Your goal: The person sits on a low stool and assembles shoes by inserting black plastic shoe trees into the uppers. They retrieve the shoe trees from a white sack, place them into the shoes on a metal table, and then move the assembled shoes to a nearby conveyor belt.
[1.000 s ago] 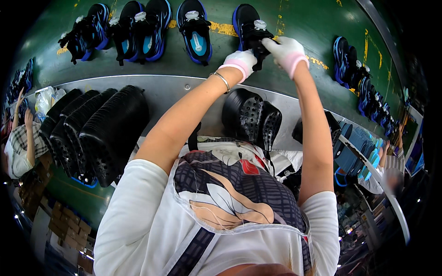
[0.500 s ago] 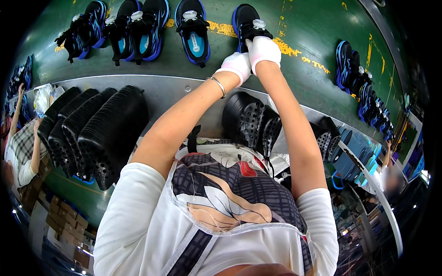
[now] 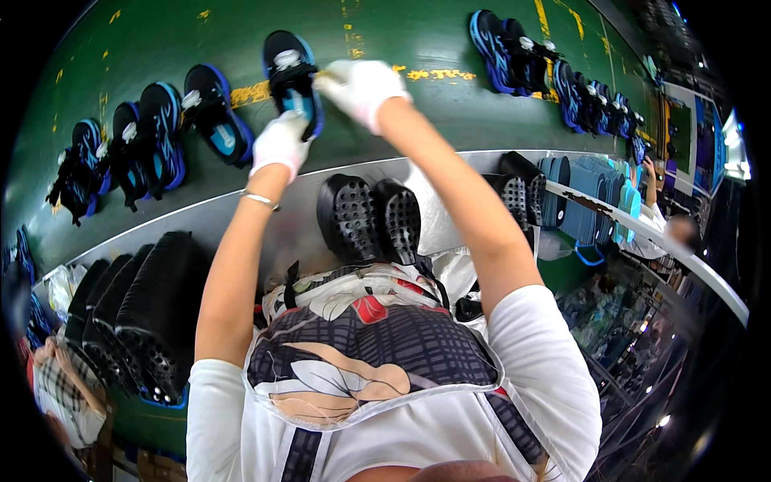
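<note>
A black-and-blue shoe (image 3: 294,79) sits on the green surface (image 3: 426,44), between the gloved hands. The left hand (image 3: 279,146) is at its heel end, fingers curled; whether they grip it, I can't tell from here. The right hand (image 3: 365,90) is blurred just beside the shoe's right edge, its hold unclear too. Another shoe (image 3: 214,119) stands just left of the left hand; black studded forms (image 3: 348,217) are nearer the body than both hands.

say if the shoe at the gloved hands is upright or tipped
Upright: the shoe shows its blue insole and white dial facing up.
</note>
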`<state>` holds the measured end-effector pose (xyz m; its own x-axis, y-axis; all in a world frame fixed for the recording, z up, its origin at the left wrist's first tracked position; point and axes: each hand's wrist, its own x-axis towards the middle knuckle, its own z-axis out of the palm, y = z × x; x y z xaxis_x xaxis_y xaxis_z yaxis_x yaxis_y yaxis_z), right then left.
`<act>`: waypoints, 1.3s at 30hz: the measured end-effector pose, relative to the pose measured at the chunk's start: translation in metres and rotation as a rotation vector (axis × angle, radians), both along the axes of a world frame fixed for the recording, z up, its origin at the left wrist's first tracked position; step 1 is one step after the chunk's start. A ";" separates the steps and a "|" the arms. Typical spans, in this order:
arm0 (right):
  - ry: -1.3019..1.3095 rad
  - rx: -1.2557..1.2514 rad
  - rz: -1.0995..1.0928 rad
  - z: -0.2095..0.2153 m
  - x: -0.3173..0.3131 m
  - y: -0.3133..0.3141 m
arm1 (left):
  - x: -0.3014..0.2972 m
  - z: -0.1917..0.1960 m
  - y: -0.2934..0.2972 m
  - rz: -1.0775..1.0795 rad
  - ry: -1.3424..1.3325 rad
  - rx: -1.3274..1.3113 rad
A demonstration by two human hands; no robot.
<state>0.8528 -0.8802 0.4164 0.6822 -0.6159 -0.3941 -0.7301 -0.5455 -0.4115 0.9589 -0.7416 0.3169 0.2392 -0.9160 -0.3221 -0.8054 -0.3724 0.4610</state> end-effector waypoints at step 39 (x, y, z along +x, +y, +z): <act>0.114 0.000 -0.293 -0.063 -0.028 0.001 | 0.029 -0.021 0.013 -0.015 -0.086 0.016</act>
